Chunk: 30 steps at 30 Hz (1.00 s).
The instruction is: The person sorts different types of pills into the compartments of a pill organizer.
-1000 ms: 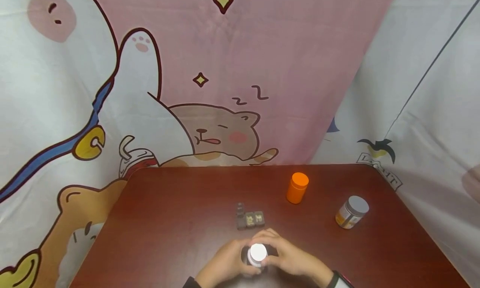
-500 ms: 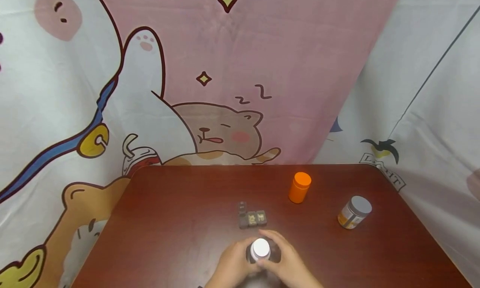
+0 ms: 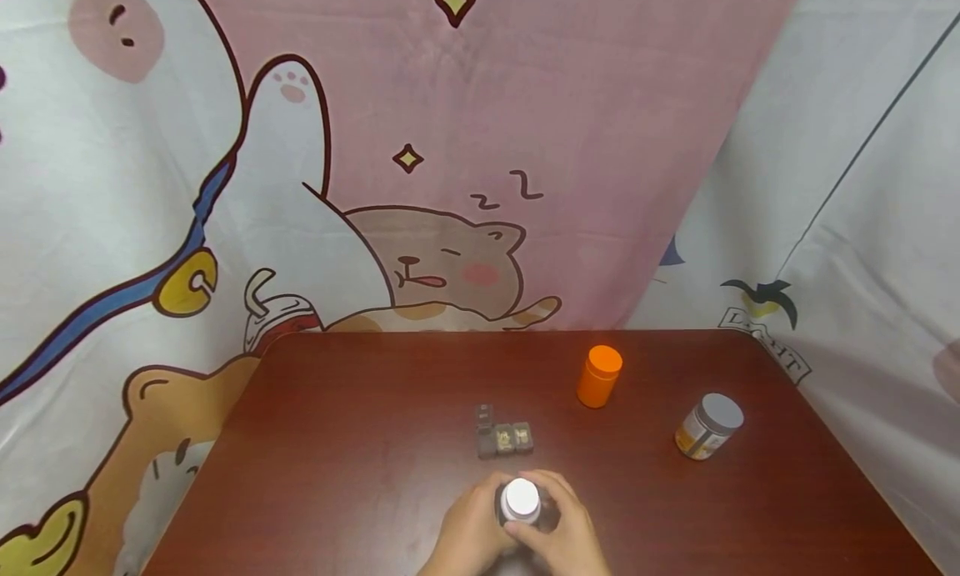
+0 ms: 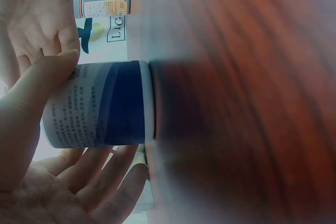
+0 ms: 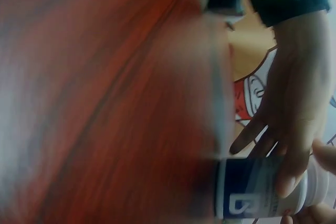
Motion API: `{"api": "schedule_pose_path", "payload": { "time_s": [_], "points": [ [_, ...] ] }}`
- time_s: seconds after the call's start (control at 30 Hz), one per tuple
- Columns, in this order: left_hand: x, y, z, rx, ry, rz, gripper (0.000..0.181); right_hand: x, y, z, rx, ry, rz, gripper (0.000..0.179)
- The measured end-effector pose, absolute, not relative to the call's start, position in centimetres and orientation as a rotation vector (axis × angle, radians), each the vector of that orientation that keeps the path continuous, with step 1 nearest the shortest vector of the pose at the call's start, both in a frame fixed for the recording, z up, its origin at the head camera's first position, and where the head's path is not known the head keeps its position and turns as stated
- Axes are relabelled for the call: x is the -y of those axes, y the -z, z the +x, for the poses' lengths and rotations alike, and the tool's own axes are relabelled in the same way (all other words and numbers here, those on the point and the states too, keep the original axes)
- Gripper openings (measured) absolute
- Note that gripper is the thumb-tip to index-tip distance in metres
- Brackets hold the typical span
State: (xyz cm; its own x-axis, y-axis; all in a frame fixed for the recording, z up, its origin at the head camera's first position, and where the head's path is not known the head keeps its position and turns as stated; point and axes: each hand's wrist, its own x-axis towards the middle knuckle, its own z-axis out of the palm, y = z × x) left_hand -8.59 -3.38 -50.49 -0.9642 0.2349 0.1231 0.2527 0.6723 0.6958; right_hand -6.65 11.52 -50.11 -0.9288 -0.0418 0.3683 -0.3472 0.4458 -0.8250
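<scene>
A white-capped bottle (image 3: 521, 498) with a blue and white label stands upright near the front of the table. My left hand (image 3: 469, 528) grips its body; in the left wrist view the thumb lies along one side of the label (image 4: 105, 106) and the fingers curl round the other. Around the cap, my right hand (image 3: 562, 528) has its thumb and fingers curled from the right side. In the right wrist view, only fingertips of that hand show beside the white cap (image 5: 317, 182). Just beyond the hands lies a small grey pill box (image 3: 504, 439) with several compartments.
An orange bottle (image 3: 599, 377) stands at the back right of the dark red table (image 3: 360, 426). Farther right is a grey-lidded jar (image 3: 708, 427) with an orange and white label. A printed cloth (image 3: 600, 142) hangs behind the table.
Both hands have drawn closer together round the bottle, and the right hand's fingers have shifted about the cap. The head view has turned slightly. The pill box, orange bottle and jar stay in place.
</scene>
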Motion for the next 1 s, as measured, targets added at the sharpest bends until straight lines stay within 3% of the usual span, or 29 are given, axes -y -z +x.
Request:
{"api": "schedule_pose_path", "payload": {
  "time_s": [0.23, 0.47, 0.7, 1.0],
  "points": [
    [3.8, 50.5, -8.9, 2.876, 1.132, -0.472, 0.053, -11.7, 49.8, -7.9, 2.508, -1.42, 0.38, 0.048],
    [4.9, 50.0, -9.9, 2.919, 1.088, -0.661, 0.052, -13.1, 48.9, -10.1, 2.538, -1.276, 0.827, 0.043],
    [5.9, 49.9, -10.9, 3.008, 1.102, -0.808, 0.066, -14.7, 48.6, -12.3, 2.48, -1.236, 1.324, 0.048],
    [5.9, 50.1, -11.3, 3.039, 1.088, -0.81, 0.069, -15.1, 48.1, -12.9, 2.476, -1.269, 1.463, 0.048]
  ]
}}
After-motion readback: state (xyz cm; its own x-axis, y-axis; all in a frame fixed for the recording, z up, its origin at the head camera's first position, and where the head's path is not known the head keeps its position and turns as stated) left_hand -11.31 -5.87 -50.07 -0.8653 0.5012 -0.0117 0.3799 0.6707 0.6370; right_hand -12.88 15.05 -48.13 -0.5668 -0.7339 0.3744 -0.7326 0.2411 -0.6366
